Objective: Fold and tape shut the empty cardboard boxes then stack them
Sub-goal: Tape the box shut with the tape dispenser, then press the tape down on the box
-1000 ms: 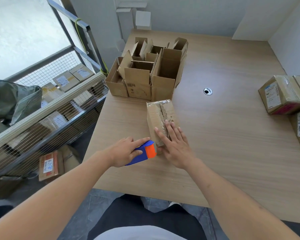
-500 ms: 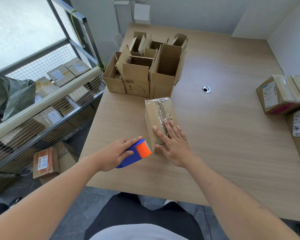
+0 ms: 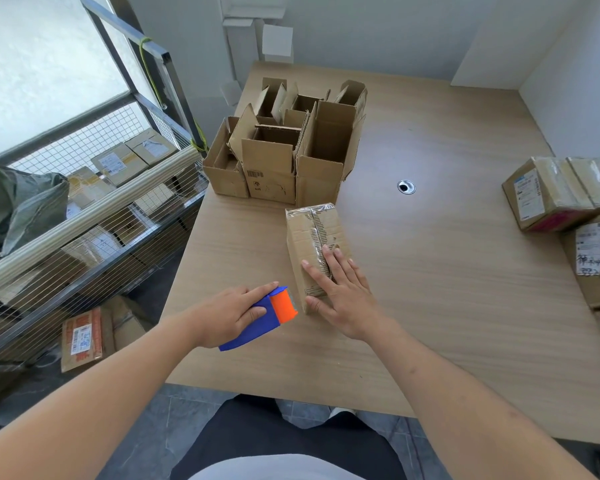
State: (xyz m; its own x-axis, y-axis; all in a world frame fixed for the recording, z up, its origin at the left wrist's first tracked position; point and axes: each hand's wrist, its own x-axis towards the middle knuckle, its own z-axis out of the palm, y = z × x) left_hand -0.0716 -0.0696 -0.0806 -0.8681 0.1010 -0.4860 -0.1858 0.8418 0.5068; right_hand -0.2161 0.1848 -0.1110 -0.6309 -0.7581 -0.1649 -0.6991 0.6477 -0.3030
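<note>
While right hand (image 3: 340, 289) presses flat on taped brown cardboard box (image 3: 314, 244) near desk's (image 3: 465, 271) front edge | left hand (image 3: 231, 315) grips blue-orange tape dispenser (image 3: 262, 317) just left of box's near end (long axis runs away from person).

Single head cam, wide-angle, facing fwd & down, close over near edge of table (image 3: 465, 306).
</note>
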